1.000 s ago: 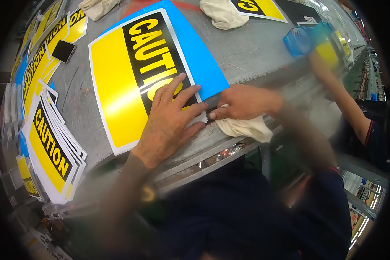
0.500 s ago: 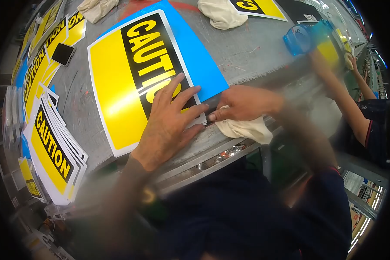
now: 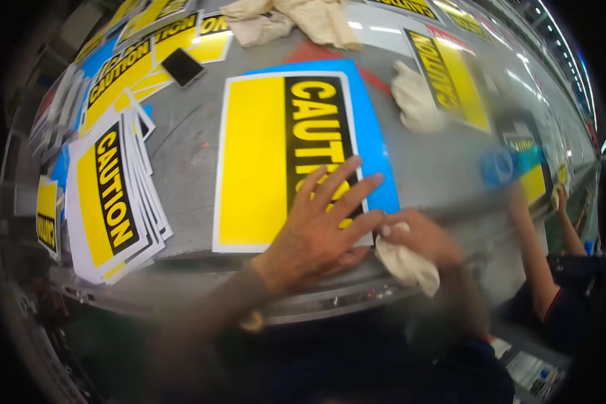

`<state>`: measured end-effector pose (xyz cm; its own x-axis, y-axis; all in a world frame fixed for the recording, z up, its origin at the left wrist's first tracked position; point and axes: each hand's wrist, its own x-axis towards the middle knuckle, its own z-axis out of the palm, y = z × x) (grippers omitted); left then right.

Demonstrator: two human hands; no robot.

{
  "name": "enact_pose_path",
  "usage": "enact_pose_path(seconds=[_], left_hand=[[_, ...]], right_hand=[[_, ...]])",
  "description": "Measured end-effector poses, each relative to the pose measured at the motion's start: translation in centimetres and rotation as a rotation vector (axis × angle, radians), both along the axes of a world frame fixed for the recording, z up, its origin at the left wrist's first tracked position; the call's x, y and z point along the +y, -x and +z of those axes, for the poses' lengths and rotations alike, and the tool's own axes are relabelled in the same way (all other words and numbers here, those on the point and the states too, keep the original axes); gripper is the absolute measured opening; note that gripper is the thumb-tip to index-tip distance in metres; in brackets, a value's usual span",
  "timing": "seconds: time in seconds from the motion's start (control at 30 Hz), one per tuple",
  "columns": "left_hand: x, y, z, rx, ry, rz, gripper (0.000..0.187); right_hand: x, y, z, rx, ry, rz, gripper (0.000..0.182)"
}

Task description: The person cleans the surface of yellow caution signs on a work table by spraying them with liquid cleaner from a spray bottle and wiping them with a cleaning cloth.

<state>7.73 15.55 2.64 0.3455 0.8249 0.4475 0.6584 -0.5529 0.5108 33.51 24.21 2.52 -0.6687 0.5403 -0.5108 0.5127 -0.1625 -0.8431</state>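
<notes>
A yellow and black CAUTION sign lies on the grey table on top of a blue sheet, which shows along its far and right sides. My left hand rests on the sign's lower right part with its fingers spread, covering the last letters. Close to the sign's near right corner, my right hand is closed, its fingertips almost at my left fingers. A cream cloth bunches out beneath the right hand, gripped in it. That hand is slightly blurred.
Stacked CAUTION signs and a dark phone lie at left. Cloths sit at the back; another cloth is beside a further sign. At right, a co-worker's arm reaches toward a blurred blue object.
The view has swung, so the table's things appear farther right. My left hand still lies spread on the sign. My right hand stays by its corner with the cloth.
</notes>
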Motion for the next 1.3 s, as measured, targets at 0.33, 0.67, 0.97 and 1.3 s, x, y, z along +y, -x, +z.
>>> enact_pose_path(seconds=[0.33, 0.67, 0.97, 1.3], left_hand=[[-12.6, 6.3, 2.4, -0.389, 0.198, 0.723, 0.05], [-13.9, 9.1, -0.9, -1.313, 0.686, 0.774, 0.062], [-13.1, 10.1, -1.0, -1.175, 0.601, 0.88, 0.052], [-12.8, 10.0, -0.7, -1.409, 0.661, 0.739, 0.054]], right_hand=[[-2.5, 2.0, 2.8, 0.14, 0.038, -0.266, 0.023], [-2.5, 2.6, 3.3, 0.271, -0.28, -0.061, 0.02], [-2.8, 2.0, 1.9, 0.177, 0.065, -0.362, 0.02], [-2.9, 2.2, 0.9, 0.226, 0.101, -0.356, 0.017]])
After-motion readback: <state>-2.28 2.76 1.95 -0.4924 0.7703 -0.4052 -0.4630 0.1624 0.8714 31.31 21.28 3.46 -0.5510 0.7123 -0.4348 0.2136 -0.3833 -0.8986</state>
